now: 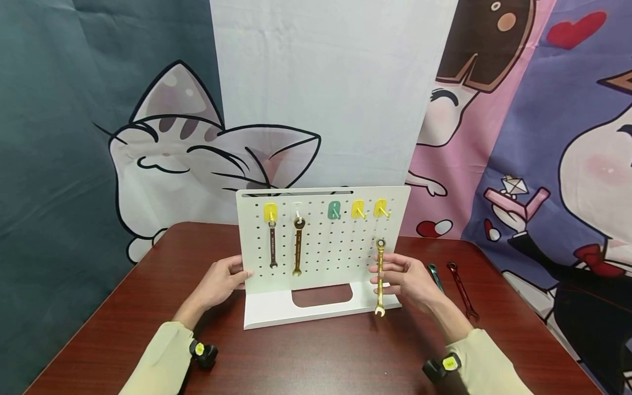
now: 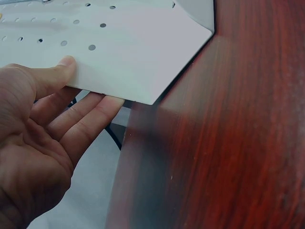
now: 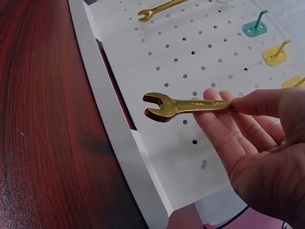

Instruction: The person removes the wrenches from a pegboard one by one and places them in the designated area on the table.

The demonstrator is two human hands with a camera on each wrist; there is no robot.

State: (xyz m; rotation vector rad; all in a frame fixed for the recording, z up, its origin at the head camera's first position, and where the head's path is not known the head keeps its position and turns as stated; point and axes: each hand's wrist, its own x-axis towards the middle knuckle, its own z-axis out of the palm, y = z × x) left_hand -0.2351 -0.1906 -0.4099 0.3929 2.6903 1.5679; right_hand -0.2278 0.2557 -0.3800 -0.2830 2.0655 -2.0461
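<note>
A white pegboard stand [image 1: 326, 241] stands upright on the table. My left hand [image 1: 223, 282] grips its left edge, thumb on the front face and fingers behind, as the left wrist view shows. In my right hand [image 1: 407, 277] a gold combination wrench [image 3: 190, 106] is pinched between thumb and fingers, held before the board's right side with its open end down and ring end up. Two wrenches hang on the board: a dark reddish one [image 1: 273, 247] from a yellow hook [image 1: 270, 212], and a bronze-gold one [image 1: 298, 249] from a clear hook.
Bare hooks on the board are a green hook [image 1: 334, 210], a yellow hook [image 1: 358, 209] and another yellow hook [image 1: 381, 208]. Right of my right hand, a teal wrench [image 1: 434, 275] and a dark red wrench [image 1: 462, 291] lie on the brown table [image 1: 306, 362]. Printed curtains hang behind.
</note>
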